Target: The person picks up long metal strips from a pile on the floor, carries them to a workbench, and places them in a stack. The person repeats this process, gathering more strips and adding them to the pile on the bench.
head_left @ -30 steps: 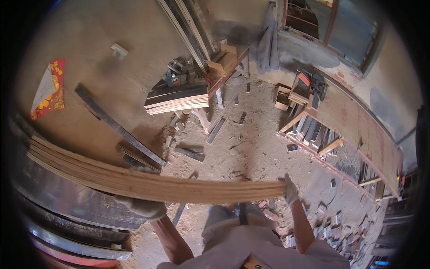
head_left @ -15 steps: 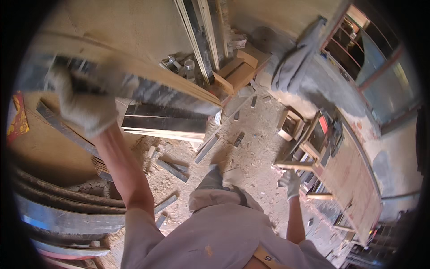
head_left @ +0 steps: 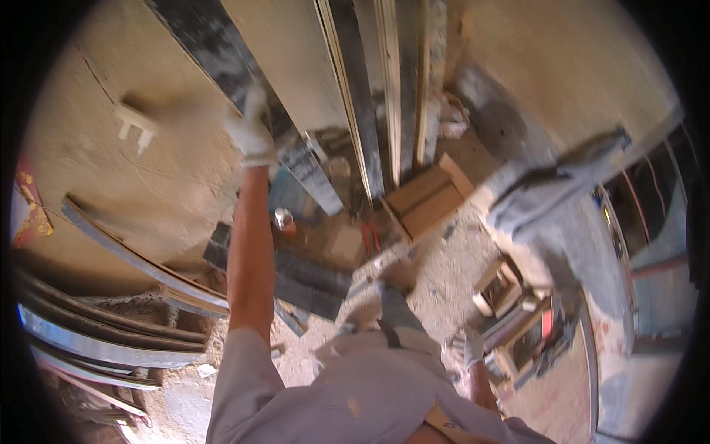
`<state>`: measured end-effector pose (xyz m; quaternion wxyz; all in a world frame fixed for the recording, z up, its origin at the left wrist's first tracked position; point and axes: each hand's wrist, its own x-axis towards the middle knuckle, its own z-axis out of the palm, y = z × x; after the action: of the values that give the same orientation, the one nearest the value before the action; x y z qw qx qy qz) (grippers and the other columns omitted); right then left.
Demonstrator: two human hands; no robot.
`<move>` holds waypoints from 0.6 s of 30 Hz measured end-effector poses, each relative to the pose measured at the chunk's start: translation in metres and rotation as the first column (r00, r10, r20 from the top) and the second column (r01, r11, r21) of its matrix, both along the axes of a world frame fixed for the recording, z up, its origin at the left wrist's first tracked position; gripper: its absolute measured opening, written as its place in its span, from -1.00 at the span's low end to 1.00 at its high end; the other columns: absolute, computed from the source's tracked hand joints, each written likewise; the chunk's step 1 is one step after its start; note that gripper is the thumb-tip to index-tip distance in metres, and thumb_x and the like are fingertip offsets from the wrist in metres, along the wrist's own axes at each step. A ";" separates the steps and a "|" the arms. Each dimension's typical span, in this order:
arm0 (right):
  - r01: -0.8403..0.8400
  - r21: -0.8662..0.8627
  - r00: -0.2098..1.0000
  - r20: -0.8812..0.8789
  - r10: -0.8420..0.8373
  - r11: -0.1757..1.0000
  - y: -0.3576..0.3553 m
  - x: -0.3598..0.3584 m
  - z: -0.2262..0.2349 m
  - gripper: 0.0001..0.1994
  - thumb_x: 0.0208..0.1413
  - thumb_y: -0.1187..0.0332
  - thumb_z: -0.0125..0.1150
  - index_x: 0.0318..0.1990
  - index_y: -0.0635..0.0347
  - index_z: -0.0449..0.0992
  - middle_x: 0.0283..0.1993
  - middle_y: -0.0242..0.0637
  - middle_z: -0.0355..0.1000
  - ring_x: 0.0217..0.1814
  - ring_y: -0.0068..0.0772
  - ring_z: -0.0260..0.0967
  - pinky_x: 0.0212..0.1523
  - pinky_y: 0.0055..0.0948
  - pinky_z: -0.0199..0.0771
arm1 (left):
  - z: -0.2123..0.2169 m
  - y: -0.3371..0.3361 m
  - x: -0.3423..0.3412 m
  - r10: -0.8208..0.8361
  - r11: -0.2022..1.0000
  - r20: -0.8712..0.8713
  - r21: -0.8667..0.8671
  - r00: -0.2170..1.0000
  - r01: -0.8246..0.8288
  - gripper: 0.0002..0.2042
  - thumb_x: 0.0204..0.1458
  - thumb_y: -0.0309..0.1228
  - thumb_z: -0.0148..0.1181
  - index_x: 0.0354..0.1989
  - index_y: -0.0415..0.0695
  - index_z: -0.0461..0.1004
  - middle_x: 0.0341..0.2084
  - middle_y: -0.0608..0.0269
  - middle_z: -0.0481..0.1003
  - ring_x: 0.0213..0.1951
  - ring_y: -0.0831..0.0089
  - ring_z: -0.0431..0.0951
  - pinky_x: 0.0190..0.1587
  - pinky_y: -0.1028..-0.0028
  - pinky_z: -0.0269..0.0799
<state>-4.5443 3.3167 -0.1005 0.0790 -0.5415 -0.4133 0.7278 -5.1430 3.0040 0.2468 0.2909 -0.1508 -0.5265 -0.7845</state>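
My left hand (head_left: pixel 253 133), in a pale work glove, is raised with its fingers closed on a long board (head_left: pixel 222 63) with a dark, scuffed face. The board stands steeply, slanting from the upper left down to a lower end near the clutter at the wall's foot. My right hand (head_left: pixel 467 348), also gloved, hangs low at my right side. Its fingers are loosely apart and nothing shows in them. Further right of the held board, several similar long boards (head_left: pixel 353 89) lean upright against the wall.
An open cardboard box (head_left: pixel 429 198) sits below the leaning boards. Dark planks (head_left: pixel 314 285) lie stacked in front of me. Curved panels (head_left: pixel 111 337) are piled at the left. Wooden frames (head_left: pixel 521 337) stand at the right, and a grey garment (head_left: pixel 551 189) hangs on the wall.
The board in my left hand has swung from lying across the upper left to a steep, upright slant. My view has shifted left, and my right hand stays low at my side.
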 end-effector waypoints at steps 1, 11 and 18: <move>-0.055 -0.041 0.998 -0.025 0.054 0.998 0.023 -0.012 -0.002 -0.80 0.33 0.12 0.24 -0.21 0.01 0.46 -0.40 -0.49 0.41 -0.58 -0.50 0.36 -0.64 -0.47 0.31 | -0.022 0.010 -0.024 -0.015 1.000 0.067 0.004 0.998 0.015 -0.75 0.20 -0.31 0.40 -0.09 -0.20 0.57 -0.45 0.52 0.48 -0.50 0.72 0.34 -0.48 0.59 0.23; -0.714 0.184 0.660 0.499 0.561 0.676 0.171 -0.128 -0.156 -0.57 0.35 0.03 0.03 -0.07 0.24 0.62 -0.10 -0.17 0.64 -0.13 -0.17 0.58 -0.17 -0.13 0.59 | -0.106 0.012 -0.142 0.024 0.962 0.439 -0.254 0.898 0.099 -0.25 0.18 -0.05 0.39 0.37 -0.33 0.27 0.19 0.08 0.47 0.16 0.30 0.45 0.21 0.33 0.37; -0.860 0.438 0.227 0.789 0.571 -0.263 0.196 -0.170 -0.196 -0.66 0.28 0.17 0.12 0.04 0.17 0.59 -0.16 -0.21 0.62 -0.19 -0.24 0.56 -0.16 -0.24 0.59 | -0.112 0.014 -0.168 0.053 0.885 0.484 -0.428 0.874 0.183 -0.20 0.22 -0.04 0.32 0.46 -0.31 0.18 0.29 0.12 0.41 0.28 0.32 0.38 0.31 0.35 0.30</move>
<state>-4.7142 3.5124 -0.2968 -0.1735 -0.1312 -0.9575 0.1892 -5.3112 3.0180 0.1352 0.0789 -0.0335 -0.7473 -0.6589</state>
